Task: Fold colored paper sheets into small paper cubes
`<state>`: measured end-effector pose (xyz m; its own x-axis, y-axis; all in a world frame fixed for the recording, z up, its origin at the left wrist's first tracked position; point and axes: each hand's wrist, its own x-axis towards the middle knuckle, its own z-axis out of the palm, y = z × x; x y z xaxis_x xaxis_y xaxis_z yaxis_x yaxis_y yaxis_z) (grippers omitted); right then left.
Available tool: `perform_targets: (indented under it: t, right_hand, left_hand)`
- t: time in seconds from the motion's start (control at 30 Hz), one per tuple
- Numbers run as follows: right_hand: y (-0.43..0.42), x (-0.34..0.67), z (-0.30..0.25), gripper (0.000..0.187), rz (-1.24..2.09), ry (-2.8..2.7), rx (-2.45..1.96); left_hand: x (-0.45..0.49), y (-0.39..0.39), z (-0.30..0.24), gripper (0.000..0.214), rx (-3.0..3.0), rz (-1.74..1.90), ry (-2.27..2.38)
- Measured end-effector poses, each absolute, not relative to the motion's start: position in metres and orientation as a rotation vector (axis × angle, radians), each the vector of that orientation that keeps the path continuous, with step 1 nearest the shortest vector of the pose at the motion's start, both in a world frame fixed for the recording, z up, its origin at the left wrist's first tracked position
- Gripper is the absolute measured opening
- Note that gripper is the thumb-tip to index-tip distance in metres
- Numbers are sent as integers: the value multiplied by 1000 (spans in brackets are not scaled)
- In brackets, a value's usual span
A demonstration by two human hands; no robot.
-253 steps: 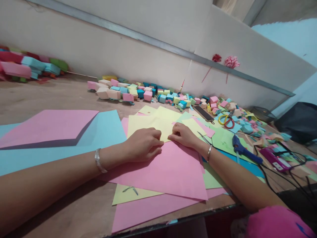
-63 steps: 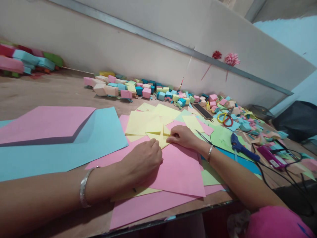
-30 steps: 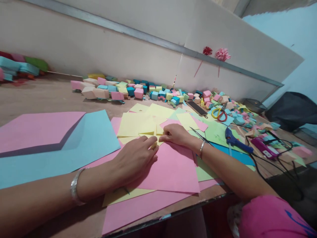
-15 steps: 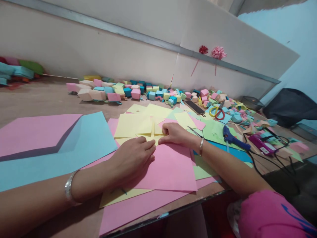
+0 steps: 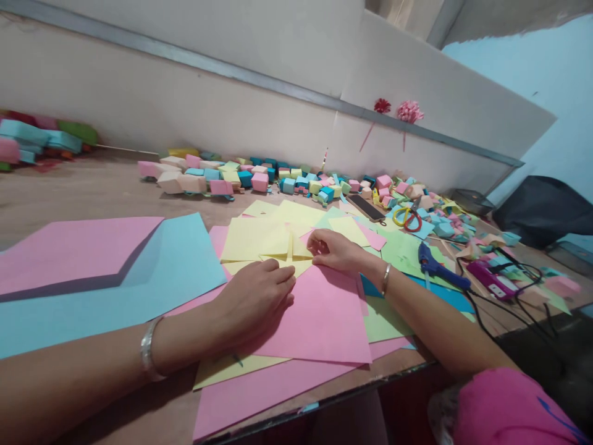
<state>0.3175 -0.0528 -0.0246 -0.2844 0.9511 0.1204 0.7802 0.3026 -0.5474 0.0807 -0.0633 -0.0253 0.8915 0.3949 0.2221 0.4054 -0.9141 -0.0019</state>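
Folded yellow paper (image 5: 257, 237) lies back from the tabletop (image 5: 118, 193) front edge.
Left hand (image 5: 254, 296), fingers together, grip unclear; right hand (image 5: 340, 253), fingers parted. Paper looks light, easily creased: best held by edges.

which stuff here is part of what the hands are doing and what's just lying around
In use, it seems:
folded yellow paper, at the left hand and right hand
pink sheet, under the left hand

Lying about, in neither hand:
dark phone
scissors
blue glue gun
purple socket block
small paper boxes
pink flower
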Motion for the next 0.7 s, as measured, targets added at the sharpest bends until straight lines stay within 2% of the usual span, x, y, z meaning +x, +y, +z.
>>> perform_targets:
  t: [0.1, 0.2, 0.33, 0.47, 0.7]
  right_hand:
    - [-55, 314, -27, 37, 304, -2343, -1266]
    - [-57, 312, -32, 43, 124, -2476, -1161]
    - [-58, 311, -37, 35, -76, -2453, -1190]
    - [-54, 313, -38, 21, -104, -2514, -1114]
    - [-50, 311, -41, 26, -373, -2637, -1055]
  left_hand:
    - [80, -58, -26, 18, -3040, -400, -611]
    - [80, -50, -27, 18, -3051, -443, -617]
    - [79, -42, -28, 16, -3021, -499, -721]
    - [77, -37, -30, 16, -2984, -544, -724]
    - [76, -34, -32, 19, -2913, -377, -721]
